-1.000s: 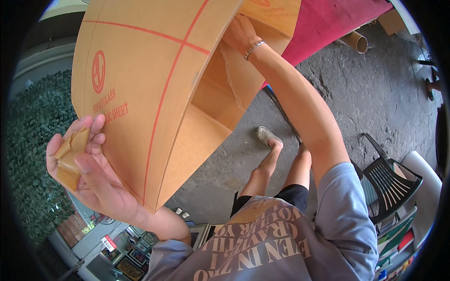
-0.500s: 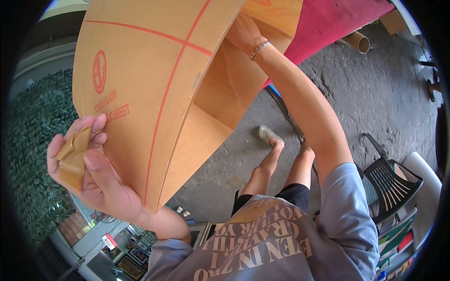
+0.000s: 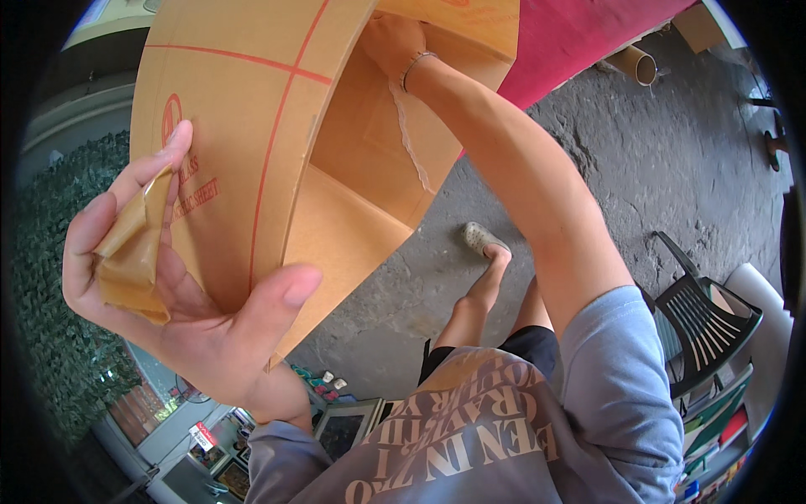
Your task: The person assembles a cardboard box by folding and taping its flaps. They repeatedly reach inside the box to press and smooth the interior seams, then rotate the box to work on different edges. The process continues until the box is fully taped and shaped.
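A large brown cardboard box [image 3: 231, 92] with red lines and red print is tilted up in front of me, and its hollow inside faces right. My left hand [image 3: 180, 311] is at its lower left side, thumb and fingers spread apart. A crumpled piece of brown packing tape [image 3: 138, 252] clings across the inner side of these fingers. My right hand [image 3: 393, 44] reaches into the box near the top, against an inner cardboard panel; its fingertips are mostly hidden. A pale, ragged torn line [image 3: 409, 143] runs down the panel below the wrist.
Behind the box spreads a red-pink covered surface [image 3: 579, 38], with a cardboard tube [image 3: 635, 65] near its edge. A black slatted chair [image 3: 705, 328] stands at the right on the grey concrete floor [image 3: 579, 126]. Framed pictures [image 3: 344, 428] lean at the lower left, below a leafy green wall [image 3: 63, 277].
My left hand has opened, with its thumb swung out to the right and the tape still on its fingers. My right hand and the box's near edge have shifted left.
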A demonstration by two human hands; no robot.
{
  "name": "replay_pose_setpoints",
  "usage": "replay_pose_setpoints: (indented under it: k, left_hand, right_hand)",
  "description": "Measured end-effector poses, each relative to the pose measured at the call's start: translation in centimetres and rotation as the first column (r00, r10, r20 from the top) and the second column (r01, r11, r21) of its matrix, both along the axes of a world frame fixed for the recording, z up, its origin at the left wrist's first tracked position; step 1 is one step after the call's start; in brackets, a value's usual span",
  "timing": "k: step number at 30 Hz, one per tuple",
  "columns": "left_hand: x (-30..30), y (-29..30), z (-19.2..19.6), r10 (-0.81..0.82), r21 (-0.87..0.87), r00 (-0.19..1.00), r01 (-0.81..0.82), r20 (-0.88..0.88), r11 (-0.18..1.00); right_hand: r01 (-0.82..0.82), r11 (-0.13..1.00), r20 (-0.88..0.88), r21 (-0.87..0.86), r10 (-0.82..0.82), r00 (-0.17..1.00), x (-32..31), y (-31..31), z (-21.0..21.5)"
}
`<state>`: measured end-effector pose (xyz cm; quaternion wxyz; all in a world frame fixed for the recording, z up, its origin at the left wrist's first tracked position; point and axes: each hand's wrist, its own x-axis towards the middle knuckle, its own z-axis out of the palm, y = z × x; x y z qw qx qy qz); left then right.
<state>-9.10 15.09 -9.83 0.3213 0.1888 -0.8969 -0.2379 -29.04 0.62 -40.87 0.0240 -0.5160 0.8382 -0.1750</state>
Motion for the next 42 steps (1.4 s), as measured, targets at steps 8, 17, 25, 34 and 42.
replay_pose_setpoints:
  k: [8, 17, 25, 34, 42]
  left_hand:
    - [-0.1, 0.3, -0.3, 0.027, 0.059, 0.999, -0.025, -0.041, 0.998]
    - [0.7, -0.2, 0.3, -0.022, -0.008, 0.997, 0.023, 0.070, 1.000]
    - [-0.4, -2.0, -0.3, -0.188, -0.122, 0.981, 0.191, 0.043, 0.974]
    - [-0.8, 0.9, -0.8, 0.091, -0.031, 0.996, -0.092, -0.007, 0.995]
    - [-0.1, -1.2, -0.6, -0.049, -0.177, 0.998, 0.057, 0.049, 0.983]
  right_hand:
    - [-0.084, 0.996, 0.074, -0.020, 0.085, 0.994, -0.6, 3.2, 1.8]
    - [-0.123, 0.982, -0.099, -0.142, 0.109, 0.989, -1.0, 4.8, 1.5]
    - [-0.177, 0.953, -0.073, -0.244, 0.164, 0.984, -1.9, 5.5, 0.8]
    - [-0.338, 0.795, -0.289, -0.503, 0.214, 0.933, -2.3, 9.1, 1.0]
    - [-0.249, 0.872, -0.163, -0.421, 0.198, 0.967, -1.3, 11.8, 1.5]
